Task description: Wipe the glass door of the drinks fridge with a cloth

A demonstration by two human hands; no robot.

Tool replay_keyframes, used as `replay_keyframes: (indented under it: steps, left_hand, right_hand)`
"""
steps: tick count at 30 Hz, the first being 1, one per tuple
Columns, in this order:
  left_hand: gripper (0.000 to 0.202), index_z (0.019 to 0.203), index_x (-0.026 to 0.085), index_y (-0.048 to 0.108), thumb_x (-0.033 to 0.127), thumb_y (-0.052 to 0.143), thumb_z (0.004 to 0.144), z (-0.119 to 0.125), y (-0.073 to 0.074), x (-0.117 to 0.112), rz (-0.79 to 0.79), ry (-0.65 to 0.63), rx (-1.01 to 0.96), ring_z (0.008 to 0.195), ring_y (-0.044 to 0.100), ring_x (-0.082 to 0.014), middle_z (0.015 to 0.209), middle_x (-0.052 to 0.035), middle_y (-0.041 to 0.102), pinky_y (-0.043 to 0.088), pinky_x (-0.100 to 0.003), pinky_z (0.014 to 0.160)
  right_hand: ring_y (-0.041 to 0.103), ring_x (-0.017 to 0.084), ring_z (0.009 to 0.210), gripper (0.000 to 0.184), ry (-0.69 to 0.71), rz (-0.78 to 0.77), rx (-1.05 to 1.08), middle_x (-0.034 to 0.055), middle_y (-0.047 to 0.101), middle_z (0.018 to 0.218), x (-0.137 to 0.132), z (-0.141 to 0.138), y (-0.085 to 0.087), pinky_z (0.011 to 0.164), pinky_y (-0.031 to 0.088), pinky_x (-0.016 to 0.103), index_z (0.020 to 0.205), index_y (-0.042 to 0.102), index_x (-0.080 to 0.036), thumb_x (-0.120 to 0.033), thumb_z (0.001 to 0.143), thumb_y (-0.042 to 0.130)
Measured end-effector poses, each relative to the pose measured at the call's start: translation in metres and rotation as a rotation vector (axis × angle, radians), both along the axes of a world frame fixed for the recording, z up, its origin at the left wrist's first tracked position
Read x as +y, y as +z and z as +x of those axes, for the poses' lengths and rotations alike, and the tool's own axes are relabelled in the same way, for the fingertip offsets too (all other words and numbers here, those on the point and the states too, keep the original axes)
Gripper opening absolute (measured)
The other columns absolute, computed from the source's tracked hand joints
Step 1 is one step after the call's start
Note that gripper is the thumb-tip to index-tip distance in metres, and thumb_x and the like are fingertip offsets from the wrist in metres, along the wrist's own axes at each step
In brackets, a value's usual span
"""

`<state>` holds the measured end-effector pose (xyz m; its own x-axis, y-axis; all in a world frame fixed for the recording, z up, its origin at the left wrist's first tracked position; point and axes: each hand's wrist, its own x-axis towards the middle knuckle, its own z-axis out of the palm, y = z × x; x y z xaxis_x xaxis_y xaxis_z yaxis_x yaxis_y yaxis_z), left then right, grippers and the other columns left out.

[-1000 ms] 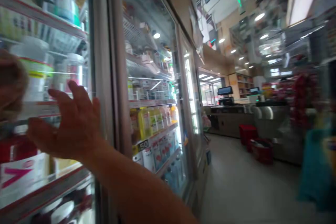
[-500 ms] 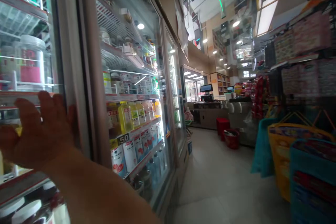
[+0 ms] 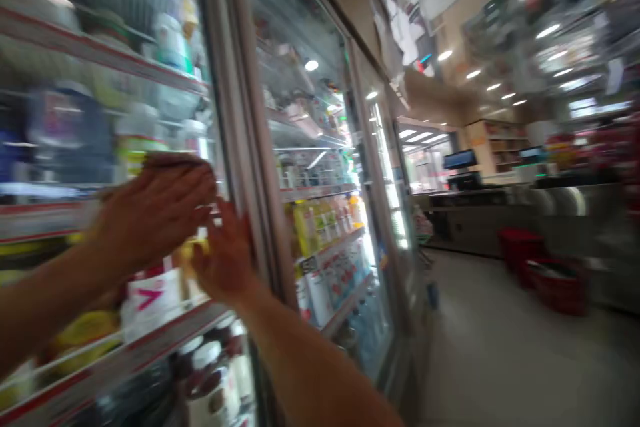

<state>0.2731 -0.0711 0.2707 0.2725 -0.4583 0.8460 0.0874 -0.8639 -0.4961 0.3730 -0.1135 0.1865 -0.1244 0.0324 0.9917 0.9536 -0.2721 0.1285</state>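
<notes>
Both my hands are raised against the glass door (image 3: 150, 113) of a shop fridge on my left. My left hand (image 3: 155, 210) reaches in from the left with fingers stretched out and flat, holding nothing. My right hand (image 3: 227, 253) lies just beside it, open, palm toward the glass near the door's metal frame (image 3: 245, 147). Behind the glass, blurred tubs, jars and a white carton with a pink mark (image 3: 150, 297) stand on red-edged shelves. The picture is smeared by motion.
More fridge doors run along the left, with yellow bottles (image 3: 320, 220) and white cartons inside. An aisle of grey floor (image 3: 500, 360) leads to a checkout counter (image 3: 500, 213) with a screen (image 3: 460, 160). Red baskets (image 3: 545, 273) sit on the floor by the counter.
My left hand has come into view and now lies beside my right hand on the glass. The view swung back left toward the fridge; the goods rack on the right dropped out.
</notes>
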Motion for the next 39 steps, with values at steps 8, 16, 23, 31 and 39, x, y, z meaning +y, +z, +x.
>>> replay_keyframes:
  steps: [8, 16, 23, 31, 39]
  left_hand:
    - [0.041, 0.125, 0.005, 0.045, 0.024, 0.033, 0.090, -0.089, 0.100, 0.023, -0.099, 0.690, -0.447, 0.126, 0.035, -0.0337, 0.137, -0.0184, 0.041, 0.030, -0.057, 0.100]
    - [0.037, 0.123, 0.024, 0.050, 0.023, 0.038, 0.088, -0.054, 0.062, 0.017, 0.202, 0.718, -0.050, 0.124, 0.041, -0.0226, 0.133, -0.0021, 0.049, 0.032, -0.042, 0.104]
    - [0.041, 0.121, 0.008, 0.051, 0.027, 0.038, 0.087, -0.166, 0.076, 0.044, -0.173, 0.749, -0.536, 0.124, 0.037, -0.0361, 0.133, -0.0198, 0.045, 0.029, -0.060, 0.099]
    - [0.036, 0.122, 0.019, 0.052, 0.029, 0.036, 0.091, 0.032, -0.019, -0.001, 0.328, 0.551, 0.074, 0.127, 0.039, -0.0235, 0.136, -0.0041, 0.048, 0.025, -0.047, 0.109]
    - [0.043, 0.129, 0.014, 0.045, 0.029, 0.036, 0.091, -0.041, 0.068, 0.015, -0.047, 0.713, -0.251, 0.130, 0.032, -0.0333, 0.141, -0.0119, 0.039, 0.026, -0.054, 0.105]
  right_hand:
    - [0.024, 0.024, 0.137, 0.058, 0.526, 0.325, 0.073, 0.0126, 0.026, 0.148, 0.023, 0.004, -0.011, 0.107, 0.032, 0.053, 0.144, 0.015, -0.022, -0.029, 0.090, 0.034]
    - [0.022, 0.025, 0.138, 0.060, 0.494, 0.282, 0.014, 0.0104, 0.022, 0.149, 0.015, 0.009, -0.016, 0.106, 0.033, 0.053, 0.145, 0.009, -0.025, -0.028, 0.091, 0.033]
    - [0.025, 0.026, 0.137, 0.058, 0.536, 0.346, 0.085, 0.0116, 0.027, 0.148, 0.019, 0.000, -0.011, 0.108, 0.030, 0.054, 0.145, 0.016, -0.021, -0.036, 0.091, 0.031]
    - [0.028, 0.026, 0.135, 0.063, 0.728, 0.241, 0.206, 0.0130, 0.024, 0.148, 0.012, 0.012, -0.026, 0.109, 0.028, 0.053, 0.145, 0.015, -0.019, -0.044, 0.090, 0.032]
    - [0.021, 0.026, 0.138, 0.060, 0.728, 0.182, 0.122, 0.0084, 0.019, 0.151, 0.005, 0.008, -0.051, 0.110, 0.024, 0.055, 0.145, 0.014, -0.024, -0.045, 0.091, 0.029]
